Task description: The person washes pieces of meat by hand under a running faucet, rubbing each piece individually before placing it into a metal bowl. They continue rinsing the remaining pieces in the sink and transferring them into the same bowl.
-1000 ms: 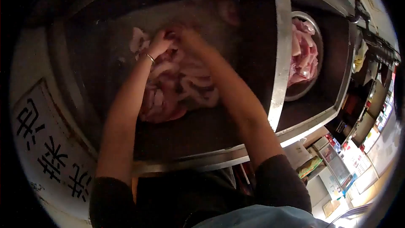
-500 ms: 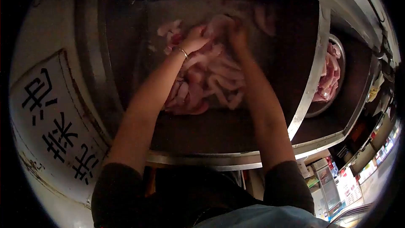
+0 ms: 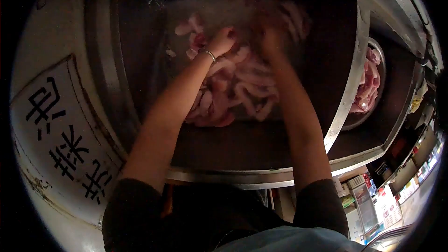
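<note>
Strips of raw, pale pink meat lie heaped in the middle of a dark metal sink. My left hand, a bracelet at its wrist, is over the upper left of the heap with its fingers curled; what they close on, if anything, is hidden. Deeper in the sink, my right hand is dark and smeared by motion, so its fingers do not show clearly. Just beyond it are more meat strips near the upper right. A few smaller meat pieces sit left of my left hand.
A metal divider separates this sink from a smaller one on the right, where a round metal bowl holds more meat. The sink's front rim runs before my body. A white sign with black characters is at left.
My hands have moved apart. The meat piece that was between them is no longer there, and my right hand has shifted right toward the strips at the upper right.
</note>
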Tool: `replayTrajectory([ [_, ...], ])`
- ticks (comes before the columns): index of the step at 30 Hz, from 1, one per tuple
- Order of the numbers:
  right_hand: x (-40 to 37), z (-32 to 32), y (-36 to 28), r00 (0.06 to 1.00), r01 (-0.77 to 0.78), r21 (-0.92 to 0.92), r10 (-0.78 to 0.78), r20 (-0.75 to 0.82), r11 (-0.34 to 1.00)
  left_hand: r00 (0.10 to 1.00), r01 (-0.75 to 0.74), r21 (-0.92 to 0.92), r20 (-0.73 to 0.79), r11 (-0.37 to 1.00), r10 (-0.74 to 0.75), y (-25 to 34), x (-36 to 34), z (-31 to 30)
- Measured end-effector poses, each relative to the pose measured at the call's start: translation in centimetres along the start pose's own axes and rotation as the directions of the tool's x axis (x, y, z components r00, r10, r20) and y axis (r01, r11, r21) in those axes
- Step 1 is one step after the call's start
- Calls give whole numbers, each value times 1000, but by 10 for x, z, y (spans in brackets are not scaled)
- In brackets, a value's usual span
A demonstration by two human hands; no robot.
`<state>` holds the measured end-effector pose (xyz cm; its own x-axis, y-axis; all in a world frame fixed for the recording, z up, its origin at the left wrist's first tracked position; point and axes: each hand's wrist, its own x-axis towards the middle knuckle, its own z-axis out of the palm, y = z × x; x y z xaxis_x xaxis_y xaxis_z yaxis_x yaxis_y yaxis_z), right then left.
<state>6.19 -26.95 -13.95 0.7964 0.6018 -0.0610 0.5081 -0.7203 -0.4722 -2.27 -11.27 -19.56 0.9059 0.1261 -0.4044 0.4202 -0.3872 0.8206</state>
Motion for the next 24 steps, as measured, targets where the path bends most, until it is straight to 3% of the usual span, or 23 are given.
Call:
replayTrajectory([
  [2,-13,2,14,944,-128,196,180,-275,972,996,75,-76,-41,994,-79,-2,9,-9],
  [3,-19,10,21,946,-129,195,179,-272,972,984,151,-150,-74,977,-164,-1,11,-13],
  [5,-27,24,32,914,-360,-113,325,-244,926,974,162,-179,-130,970,-187,12,7,-12],
  [7,-30,13,24,938,-280,-56,261,-228,958,960,169,-204,-190,964,-208,18,3,-7],
  [9,-35,-2,14,957,-199,2,194,-215,980,948,4,-75,-318,997,-28,22,-1,-1],
  [10,-38,-11,6,935,-222,86,237,-262,971,948,6,-76,-318,997,-29,34,-5,-6],
  [12,-45,-1,15,909,-243,166,284,-305,956,982,169,-98,-72,981,-177,55,-8,-16],
  [13,-50,25,35,909,-205,50,209,-360,978,982,168,-99,-71,981,-175,54,-6,-14],
  [14,-54,40,47,906,-168,-69,127,-404,983,979,199,-245,19,949,-201,49,-4,-10],
  [15,-54,35,42,906,-168,-69,126,-404,983,971,238,-381,112,893,-211,46,-2,-7],
  [16,-53,25,32,916,-230,121,257,-309,966,971,238,-381,110,893,-212,45,0,-4],
  [17,-53,19,25,911,-302,299,367,-190,905,940,332,-497,248,802,-236,46,3,0],
  [18,-55,25,30,911,-300,300,366,-192,905,894,429,-585,382,688,-233,47,5,4],
  [20,-60,45,41,936,-352,281,327,134,893,881,463,-642,411,611,-236,59,6,12],
  [21,-58,36,21,936,-351,282,325,137,893,865,497,-691,443,524,-237,62,6,14],
  [22,-55,19,-18,882,-423,673,446,153,606,865,498,-692,442,523,-238,61,5,13],
  [23,-56,8,-43,814,-371,911,536,224,182,845,530,-705,486,472,-223,61,5,13],
  [24,-64,10,-48,814,-372,910,535,225,183,824,562,-713,528,420,-206,60,5,12],
])
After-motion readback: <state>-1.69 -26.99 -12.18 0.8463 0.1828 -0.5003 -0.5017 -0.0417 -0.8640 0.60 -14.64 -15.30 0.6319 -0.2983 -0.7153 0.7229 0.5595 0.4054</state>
